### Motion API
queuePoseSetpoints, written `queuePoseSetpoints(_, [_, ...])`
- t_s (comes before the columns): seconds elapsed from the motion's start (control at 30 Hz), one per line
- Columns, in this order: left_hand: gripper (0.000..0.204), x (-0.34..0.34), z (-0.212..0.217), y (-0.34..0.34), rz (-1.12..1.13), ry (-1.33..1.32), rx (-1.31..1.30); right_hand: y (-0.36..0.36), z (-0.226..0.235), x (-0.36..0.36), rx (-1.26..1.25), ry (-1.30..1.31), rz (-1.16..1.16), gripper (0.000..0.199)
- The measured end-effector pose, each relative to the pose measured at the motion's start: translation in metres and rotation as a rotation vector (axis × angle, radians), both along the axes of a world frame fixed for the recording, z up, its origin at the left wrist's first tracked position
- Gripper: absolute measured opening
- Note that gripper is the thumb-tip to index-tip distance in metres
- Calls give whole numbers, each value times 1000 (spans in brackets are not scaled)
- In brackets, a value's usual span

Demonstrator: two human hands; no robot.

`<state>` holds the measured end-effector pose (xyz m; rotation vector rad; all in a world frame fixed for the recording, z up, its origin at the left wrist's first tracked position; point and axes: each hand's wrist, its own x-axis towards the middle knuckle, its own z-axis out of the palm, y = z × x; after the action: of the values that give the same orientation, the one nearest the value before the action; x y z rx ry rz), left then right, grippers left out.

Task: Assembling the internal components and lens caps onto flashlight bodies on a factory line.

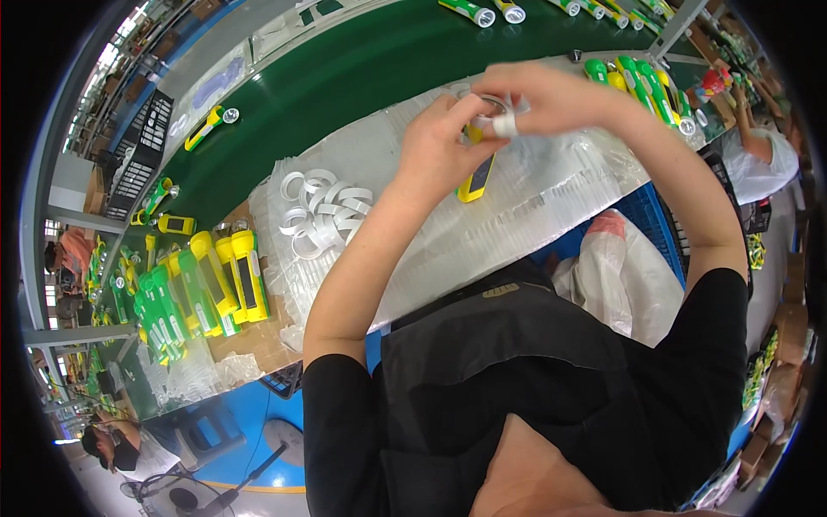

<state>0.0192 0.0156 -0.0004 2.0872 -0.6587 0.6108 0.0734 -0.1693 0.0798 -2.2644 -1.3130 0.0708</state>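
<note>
My left hand (441,145) grips a yellow flashlight (475,181) with a dark panel, head pointing away from me. My right hand (543,99) is at the head end, its fingers closed on a thin white ring (520,105) that lies against the head. Motion blurs those fingertips, and a white band shows by them. How far the ring goes around the head is hidden by both hands. A loose pile of white rings (323,211) sits to the left of my left forearm, on the plastic-covered work surface (405,258).
Several yellow and green flashlights (245,276) lie in a row at left, with more (642,86) at right. A green conveyor belt (301,95) curves past, carrying a flashlight (207,127). A white sack (624,276) and blue crate (659,224) are at near right. Other people work at both sides.
</note>
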Motion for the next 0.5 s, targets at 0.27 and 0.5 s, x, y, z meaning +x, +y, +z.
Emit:
queuePoseSetpoints(0.27, [100, -8, 12, 13, -166, 36, -252, -2, 22, -23, 53, 21, -274, 32])
queuePoseSetpoints(0.5, [80, -29, 32, 47, -537, 734, -88, 17, 13, -37, 286, -114, 95, 34])
